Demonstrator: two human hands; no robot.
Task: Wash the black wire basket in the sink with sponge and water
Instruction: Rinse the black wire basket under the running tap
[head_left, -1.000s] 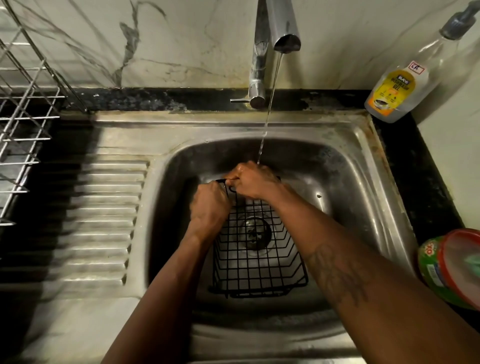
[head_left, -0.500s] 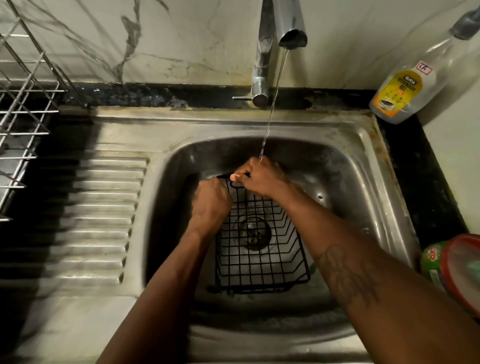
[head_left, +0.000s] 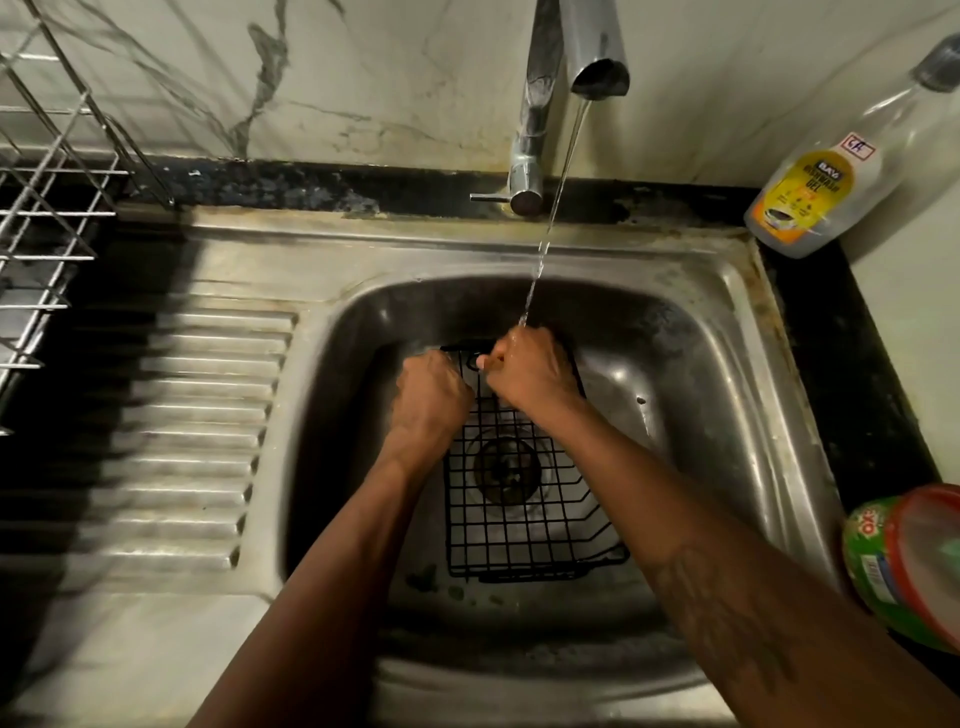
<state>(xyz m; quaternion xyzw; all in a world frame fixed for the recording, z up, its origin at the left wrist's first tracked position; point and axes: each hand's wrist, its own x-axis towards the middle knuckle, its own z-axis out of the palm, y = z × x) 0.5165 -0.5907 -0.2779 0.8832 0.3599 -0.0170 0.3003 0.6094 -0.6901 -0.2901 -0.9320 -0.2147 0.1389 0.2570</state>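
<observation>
The black wire basket (head_left: 524, 514) lies in the steel sink (head_left: 691, 395), over the drain. My left hand (head_left: 431, 397) grips its far left rim with curled fingers. My right hand (head_left: 530, 371) is curled over the far rim beside it, pinching the wire. A thin stream of water from the tap (head_left: 592, 47) falls onto the knuckles of my right hand. No sponge shows; whatever my right palm may hold is hidden.
A dishwash gel bottle (head_left: 831, 171) leans at the back right corner. A green tub with a red lid (head_left: 914, 566) sits on the right counter. A steel dish rack (head_left: 47, 218) stands at the left, beside the ribbed drainboard (head_left: 197, 436).
Both hands stayed on the basket's far rim; the right hand shifted slightly along it under the stream. The basket's near end has swung a little to the right.
</observation>
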